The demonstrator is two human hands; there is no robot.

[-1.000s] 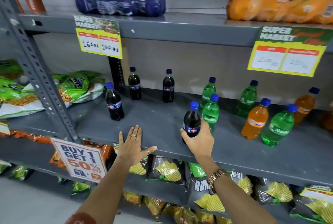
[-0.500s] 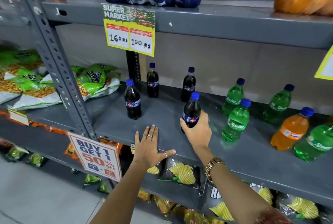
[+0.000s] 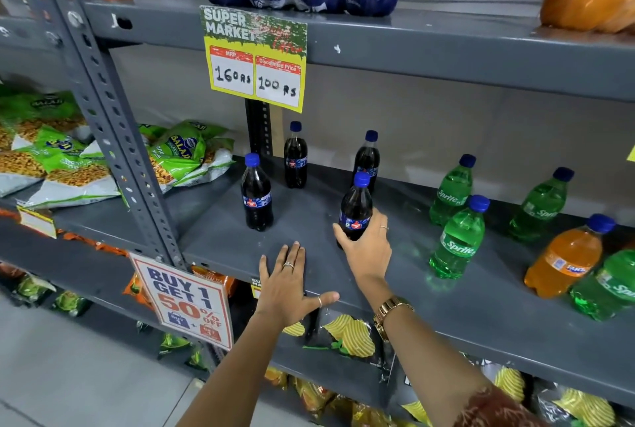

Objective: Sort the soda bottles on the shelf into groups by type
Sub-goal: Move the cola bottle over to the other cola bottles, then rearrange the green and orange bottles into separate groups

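Right hand (image 3: 366, 251) wrapped around lower body of a Thums Up cola bottle (image 3: 355, 210), fingers closed on it, bottle upright with base on the grey shelf (image 3: 464, 310). Left hand (image 3: 292, 289) flat and spread, palm down on the shelf's front edge, gripping nothing. Three more Thums Up bottles standing upright on same shelf: front-left one (image 3: 257, 193) near the upright post (image 3: 113, 124), two at the back (image 3: 295, 155) (image 3: 367, 158), the second just behind the held bottle. Green Sprite bottles grouped to the right: one near (image 3: 458, 237), one behind it (image 3: 452, 191), one further right at the back (image 3: 539, 205), another at the frame's right edge (image 3: 608, 286), partly cut off. Orange Fanta bottle (image 3: 567, 256) standing between Sprite bottles, touching the right-edge one. Price tag (image 3: 254, 57) reading 160 Rs and 100 Rs hung from the upper shelf. "Buy 1 Get 1" sign (image 3: 184, 301) fixed at the post's base. Green snack bags (image 3: 182, 153) lying left of the post.
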